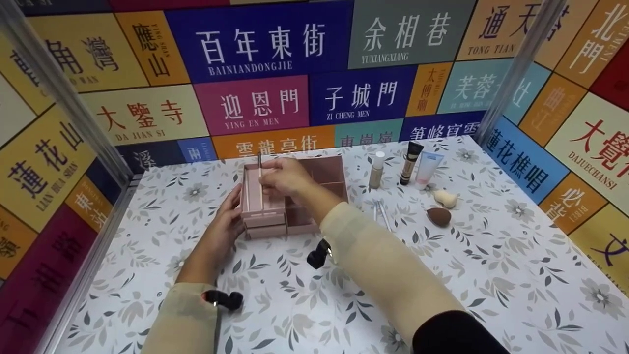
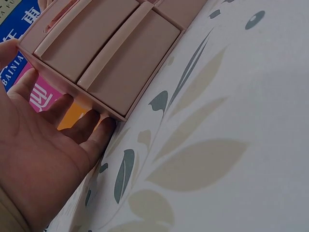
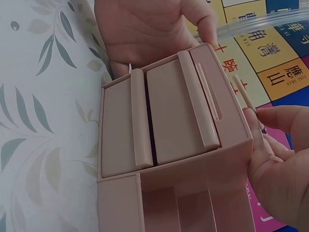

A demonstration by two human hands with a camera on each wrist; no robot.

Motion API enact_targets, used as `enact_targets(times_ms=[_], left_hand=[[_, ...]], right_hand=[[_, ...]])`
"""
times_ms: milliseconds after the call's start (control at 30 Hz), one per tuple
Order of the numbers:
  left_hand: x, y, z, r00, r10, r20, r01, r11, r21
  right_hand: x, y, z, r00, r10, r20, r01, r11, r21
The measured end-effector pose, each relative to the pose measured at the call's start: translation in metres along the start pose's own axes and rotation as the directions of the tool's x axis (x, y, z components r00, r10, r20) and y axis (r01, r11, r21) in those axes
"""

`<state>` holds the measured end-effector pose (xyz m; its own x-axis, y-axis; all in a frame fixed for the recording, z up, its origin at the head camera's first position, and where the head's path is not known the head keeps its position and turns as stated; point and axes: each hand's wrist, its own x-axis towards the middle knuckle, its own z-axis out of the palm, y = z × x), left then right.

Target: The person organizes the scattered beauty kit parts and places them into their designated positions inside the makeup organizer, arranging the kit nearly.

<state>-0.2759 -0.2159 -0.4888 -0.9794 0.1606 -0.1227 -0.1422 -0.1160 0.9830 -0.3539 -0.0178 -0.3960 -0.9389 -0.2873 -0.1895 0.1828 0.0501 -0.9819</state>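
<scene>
A pink desktop organizer point(image 1: 300, 229) stands on the floral tabletop, with open compartments on its right and two stacked drawers point(image 3: 174, 106) at its front left. My left hand point(image 1: 223, 228) rests against the organizer's left side; in the left wrist view its extended fingers point(image 2: 60, 104) touch that wall. Over the organizer's top left section, my right hand point(image 1: 287, 178) pinches a slim pencil-like stick point(image 3: 245, 94) between thumb and fingers. The stick's dark upper end points up in the head view, and its lower part is partly hidden by the fingers.
Right of the organizer stand a white-capped bottle point(image 1: 376, 170), a black-capped tube point(image 1: 411, 164) and a light blue tube point(image 1: 429, 168). Nearer lie a cream sponge point(image 1: 445, 198), a brown sponge point(image 1: 438, 217) and thin pale sticks point(image 1: 382, 215). Sign-covered walls point(image 1: 260, 44) border the table.
</scene>
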Motion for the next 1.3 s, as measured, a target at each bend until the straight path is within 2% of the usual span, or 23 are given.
enact_targets(times_ms=[200, 500, 700, 867, 1033, 1167, 1300], left_hand=[[-0.001, -0.001, 0.001, 1.0, 0.021, 0.017, -0.022, 1.0, 0.012], [0.0, 0.001, 0.001, 1.0, 0.007, -0.006, -0.007, 1.0, 0.012], [0.0, 0.002, 0.001, 1.0, -0.003, -0.01, 0.004, 1.0, 0.011], [-0.001, 0.001, 0.001, 1.0, 0.005, -0.004, -0.005, 1.0, -0.006], [-0.003, 0.002, 0.002, 1.0, 0.018, 0.004, -0.018, 1.0, 0.008], [-0.003, 0.003, 0.002, 1.0, 0.02, 0.004, -0.02, 1.0, 0.01], [-0.002, 0.001, 0.002, 1.0, 0.014, -0.005, -0.014, 1.0, 0.011]], right_hand=[[0.001, 0.002, 0.001, 1.0, 0.002, -0.004, -0.003, 0.999, -0.038], [0.001, 0.001, 0.001, 1.0, 0.015, -0.011, -0.016, 0.999, -0.042], [-0.001, 0.003, 0.001, 1.0, -0.003, -0.024, 0.003, 1.0, 0.005], [-0.009, 0.009, -0.003, 0.995, -0.085, -0.045, 0.088, 0.994, 0.066], [-0.021, 0.015, -0.015, 0.987, -0.155, -0.043, 0.16, 0.967, 0.199], [-0.033, 0.017, -0.026, 0.986, -0.161, -0.035, 0.164, 0.948, 0.273], [-0.044, 0.021, -0.038, 0.988, -0.154, -0.016, 0.152, 0.95, 0.273]])
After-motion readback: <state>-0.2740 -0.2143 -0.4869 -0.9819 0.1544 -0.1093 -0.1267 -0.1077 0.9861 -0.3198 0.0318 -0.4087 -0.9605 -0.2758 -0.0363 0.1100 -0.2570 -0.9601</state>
